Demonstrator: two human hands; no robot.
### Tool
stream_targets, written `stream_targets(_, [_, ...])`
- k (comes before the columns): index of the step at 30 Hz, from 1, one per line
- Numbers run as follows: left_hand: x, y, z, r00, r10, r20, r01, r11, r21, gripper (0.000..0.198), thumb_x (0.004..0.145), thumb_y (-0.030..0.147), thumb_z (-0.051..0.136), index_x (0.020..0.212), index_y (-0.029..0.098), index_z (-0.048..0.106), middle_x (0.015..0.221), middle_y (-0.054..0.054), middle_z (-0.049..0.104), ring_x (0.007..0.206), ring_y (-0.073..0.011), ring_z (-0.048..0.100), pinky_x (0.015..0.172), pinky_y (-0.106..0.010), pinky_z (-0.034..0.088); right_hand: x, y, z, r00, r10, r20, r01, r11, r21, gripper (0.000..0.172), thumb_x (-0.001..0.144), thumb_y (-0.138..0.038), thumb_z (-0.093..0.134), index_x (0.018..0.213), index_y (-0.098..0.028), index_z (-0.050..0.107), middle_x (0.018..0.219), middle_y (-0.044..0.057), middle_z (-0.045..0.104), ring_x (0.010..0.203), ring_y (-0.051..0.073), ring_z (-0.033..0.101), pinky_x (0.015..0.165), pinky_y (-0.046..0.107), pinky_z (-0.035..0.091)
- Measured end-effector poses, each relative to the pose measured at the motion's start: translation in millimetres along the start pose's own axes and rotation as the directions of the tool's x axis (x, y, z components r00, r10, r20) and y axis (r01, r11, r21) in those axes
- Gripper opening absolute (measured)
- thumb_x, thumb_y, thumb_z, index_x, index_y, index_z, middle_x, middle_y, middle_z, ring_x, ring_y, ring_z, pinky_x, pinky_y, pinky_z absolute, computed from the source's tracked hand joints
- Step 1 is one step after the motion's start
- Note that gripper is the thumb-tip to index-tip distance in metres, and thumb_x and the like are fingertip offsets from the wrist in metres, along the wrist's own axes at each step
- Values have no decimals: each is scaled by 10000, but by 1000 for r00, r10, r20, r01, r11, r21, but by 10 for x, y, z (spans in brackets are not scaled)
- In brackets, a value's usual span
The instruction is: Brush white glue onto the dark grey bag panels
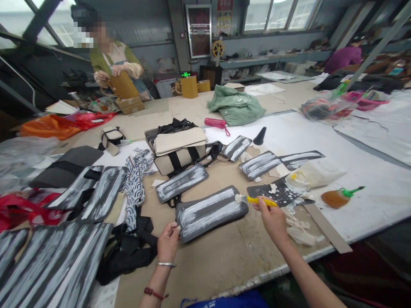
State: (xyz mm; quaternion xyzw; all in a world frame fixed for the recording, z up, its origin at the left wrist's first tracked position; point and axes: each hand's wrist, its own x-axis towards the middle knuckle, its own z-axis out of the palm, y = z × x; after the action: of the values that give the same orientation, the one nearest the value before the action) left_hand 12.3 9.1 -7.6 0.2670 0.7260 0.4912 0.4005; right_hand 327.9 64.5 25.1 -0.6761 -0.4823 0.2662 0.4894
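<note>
In my right hand (272, 218) is a yellow-handled brush (261, 201); its white-coated bristles touch the right end of a dark grey panel (210, 214). White streaks of paste run along that panel's long edges. The fingers of my left hand (168, 241) pinch the panel's left end. Just beyond lies a smaller coated panel (182, 183). To the right, a white-spattered dark board (272, 188) sits beside a translucent plastic container (316, 173) lying tilted, whose contents I cannot make out.
Coated strips (48, 261) cover the left of the table near black straps (131, 248). Beige-and-black bag parts (180, 147) are stacked in the middle. An amber bottle with a green nozzle (337, 197) and a flat strip (327, 229) lie right. A co-worker (120, 64) stands across the table.
</note>
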Motion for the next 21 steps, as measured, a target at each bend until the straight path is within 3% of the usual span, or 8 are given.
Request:
stream_targets(2, [-3,-6,5,1000,5,1,-5,1000,13,397,433,454,680,671,150,589,553,-15,622,502,-155,556,470,-258,458,21,-23,46,974,-226,23,228,969,-97,349,841,-458,444,912,-151,594,889,111,642,805,234,629,762,400,511])
stream_targets(4, [4,-16,0,1000,9,1,-9,1000,27,404,436,468,672,675,154,588,567,-21,629,516,-165,563,480,-268,460,-44,-67,102,884,-446,136,464,874,-148,293,872,-381,414,932,-162,599,926,108,633,873,223,608,800,385,497])
stream_targets(6, [15,-28,-7,1000,4,-6,-4,999,39,411,435,479,667,678,157,590,584,-31,639,541,-181,577,493,-278,464,-151,-104,107,776,-562,287,613,779,-132,251,892,-297,392,981,-176,592,948,96,630,911,207,596,811,362,497])
stream_targets(8, [26,-41,-11,1000,5,-21,-4,999,52,417,437,489,663,681,158,595,598,-38,646,568,-195,592,507,-284,468,-259,-115,43,710,-592,382,670,735,-107,235,895,-232,391,1046,-192,568,994,83,619,948,188,584,822,336,499])
stream_targets(12, [30,-63,-3,999,17,-35,-14,998,67,437,437,511,653,685,154,606,625,-51,650,597,-210,601,509,-289,468,-413,-29,-127,709,-613,350,693,697,-182,263,886,-188,424,1132,-196,516,1026,81,603,976,181,572,833,323,500])
stream_targets(16, [28,-82,0,998,44,-42,-42,997,62,435,450,514,649,678,146,608,629,-56,644,620,-206,598,533,-285,470,-621,34,-116,675,-657,336,736,628,-254,280,883,-165,412,1137,-190,528,1018,91,607,957,195,583,802,319,514])
stream_targets(21, [34,-97,-19,1000,4,-17,-4,999,41,413,472,474,661,709,141,604,610,-36,622,558,-174,568,491,-265,457,-697,-128,-99,697,-633,337,710,675,-200,273,887,-167,417,1144,-187,508,1018,82,608,965,175,577,824,298,500])
